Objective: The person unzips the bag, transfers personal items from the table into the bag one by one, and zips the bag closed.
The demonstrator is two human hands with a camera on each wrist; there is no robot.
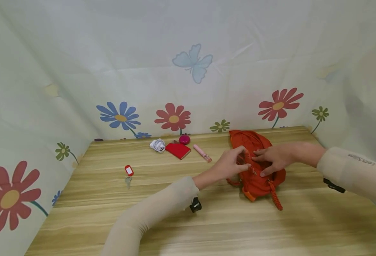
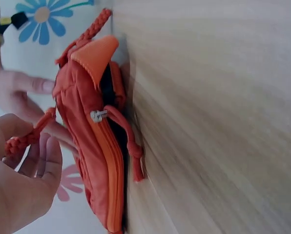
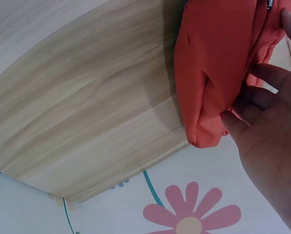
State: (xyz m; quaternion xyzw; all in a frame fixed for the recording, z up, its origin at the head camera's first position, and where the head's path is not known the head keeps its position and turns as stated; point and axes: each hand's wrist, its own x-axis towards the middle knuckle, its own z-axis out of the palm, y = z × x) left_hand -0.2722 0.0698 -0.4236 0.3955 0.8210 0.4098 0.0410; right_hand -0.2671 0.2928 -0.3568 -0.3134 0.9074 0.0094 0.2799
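An orange fabric bag [image 1: 255,177] with braided cords lies on the wooden table [image 1: 162,220], right of centre. My left hand [image 1: 243,157] reaches in from the left and pinches a braided zipper cord [image 2: 29,137] on top of the bag [image 2: 89,146]. In the left wrist view, that hand [image 2: 35,156] sits at the lower left beside the bag's zipper side. My right hand [image 1: 264,163] rests on the bag from the right, its fingers straight and spread. In the right wrist view its fingers [image 3: 255,97] press the bag's cloth [image 3: 214,63].
Further left on the table lie a red key tag with a key [image 1: 128,171], a white coiled cable [image 1: 157,145], a red booklet [image 1: 178,150], a pink round case [image 1: 184,139] and a pink tube [image 1: 202,153]. Flowered cloth walls [image 1: 188,64] close in three sides.
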